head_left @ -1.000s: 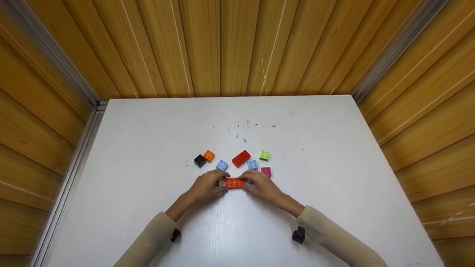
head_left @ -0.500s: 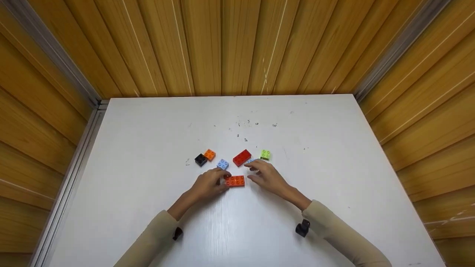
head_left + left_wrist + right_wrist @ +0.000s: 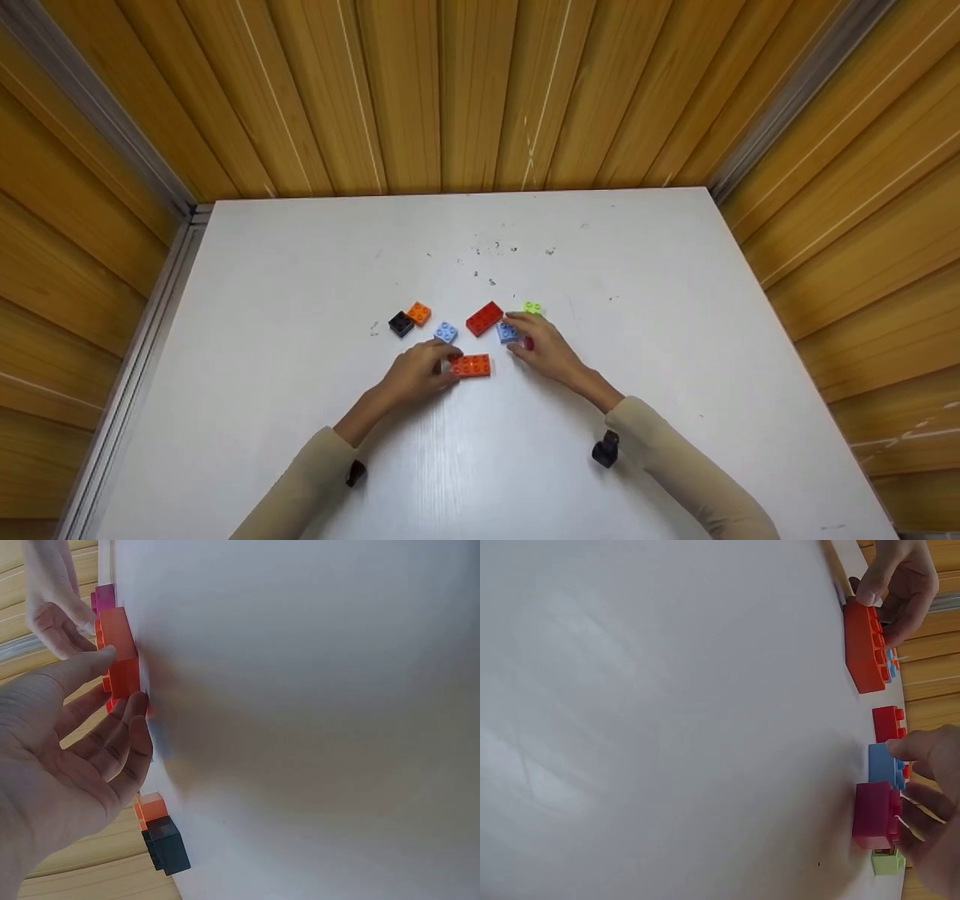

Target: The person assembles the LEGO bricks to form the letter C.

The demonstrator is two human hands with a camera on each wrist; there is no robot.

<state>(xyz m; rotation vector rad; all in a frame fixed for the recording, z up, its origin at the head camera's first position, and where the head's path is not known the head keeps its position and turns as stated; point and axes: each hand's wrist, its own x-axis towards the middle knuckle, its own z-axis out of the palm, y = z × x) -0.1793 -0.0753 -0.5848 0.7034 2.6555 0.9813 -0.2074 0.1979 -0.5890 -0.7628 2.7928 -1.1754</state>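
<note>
In the head view an orange toy building brick [image 3: 472, 366] with two rows of studs lies on the table. My left hand [image 3: 416, 373] holds its left end between thumb and fingers. My right hand [image 3: 549, 349] is at a small light blue brick [image 3: 507, 333], thumb on the near side and fingers on the far side. In the right wrist view the thumb tip is close to the top edge of this blue brick [image 3: 882, 763]; whether it touches is unclear. A magenta brick [image 3: 874, 815] sits beside it, mostly covered by my right hand in the head view.
Beyond the hands lie a long red brick [image 3: 484, 319], a lime green brick [image 3: 532, 307] partly covered by fingers, and a second light blue brick [image 3: 446, 331]. Small orange [image 3: 419, 313] and black [image 3: 401, 323] bricks touch at the left. Wood-patterned walls border the white table [image 3: 315, 255].
My right hand has let go of the orange brick's right end and moved right and away from me to the light blue brick. My left hand stays on the orange brick.
</note>
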